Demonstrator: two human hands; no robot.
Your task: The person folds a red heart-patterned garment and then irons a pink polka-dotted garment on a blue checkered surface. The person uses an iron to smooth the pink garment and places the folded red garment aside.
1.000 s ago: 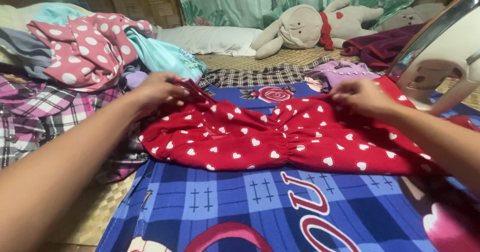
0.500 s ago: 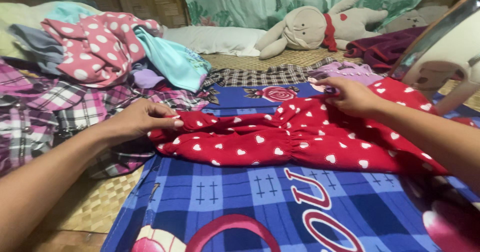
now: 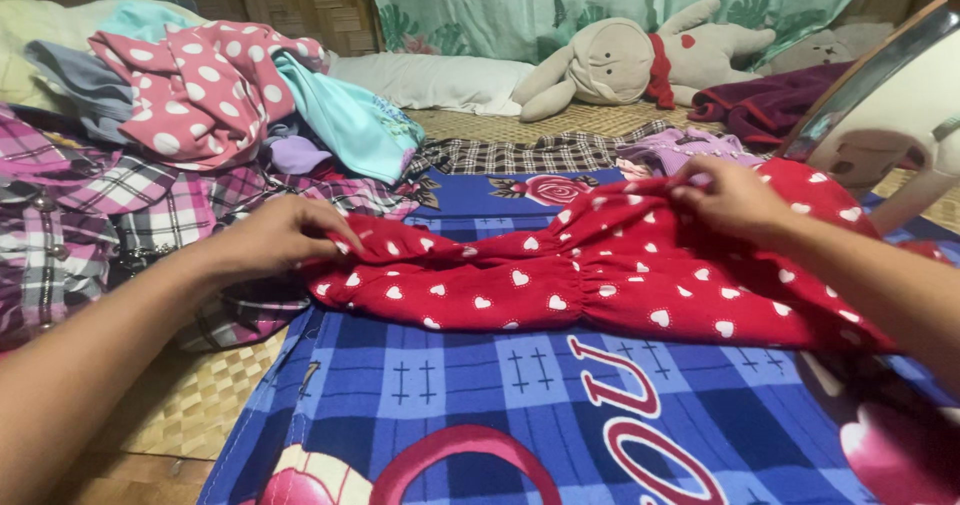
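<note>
Both hands pinch a red heart-print garment spread across the blue checked blanket.

The left hand grips the garment's end near the blanket's left edge; the right hand is closed on a raised fold toward the far right, beside the upright iron. The garment stretches between them. A heap of clothes lies off the left edge.

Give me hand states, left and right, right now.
Left hand: closed, pinching one end of the red heart-print garment.
Right hand: closed, pinching the same garment's upper edge.
</note>
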